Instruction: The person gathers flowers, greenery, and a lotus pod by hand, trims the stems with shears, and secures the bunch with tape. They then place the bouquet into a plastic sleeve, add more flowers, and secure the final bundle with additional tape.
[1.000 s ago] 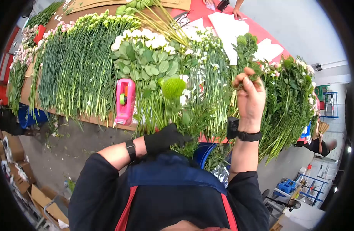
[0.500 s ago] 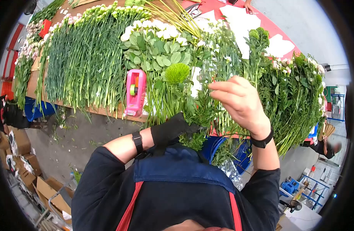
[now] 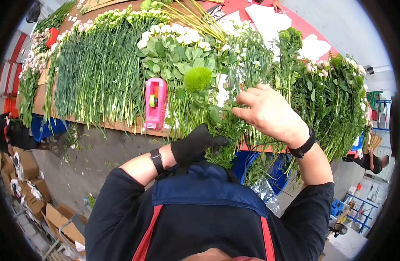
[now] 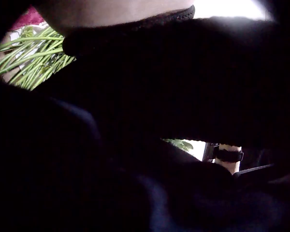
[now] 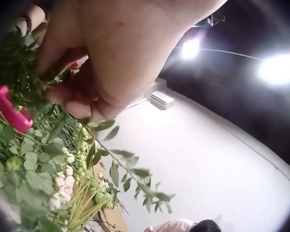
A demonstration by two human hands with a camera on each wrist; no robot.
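Observation:
My left hand (image 3: pixel 200 142), in a black glove, grips a bunch of leafy greenery (image 3: pixel 220 157) close to the apron. A fluffy green ball-shaped flower (image 3: pixel 197 79) stands above that hand. The left wrist view is mostly dark cloth, with green stems (image 4: pixel 38 55) at its upper left. My bare right hand (image 3: pixel 269 111) is above and right of the gloved one, at the top of the greenery. Its thumb and fingers pinch a leafy sprig (image 5: pixel 128 166), seen in the right wrist view pointing away from the fingers.
Rows of long-stemmed flowers (image 3: pixel 100 74) cover the table. A pink tape dispenser (image 3: pixel 155 104) stands near the front edge, beside white roses (image 3: pixel 182 35). More greenery (image 3: pixel 334 100) lies at right. A blue bucket (image 3: pixel 278 174) is below the table edge. Another person's hand (image 3: pixel 277 6) shows at the back.
My right hand has come from the greenery at the right towards the left hand's bunch, its palm turning down. The left hand keeps its hold, and the view has shifted slightly.

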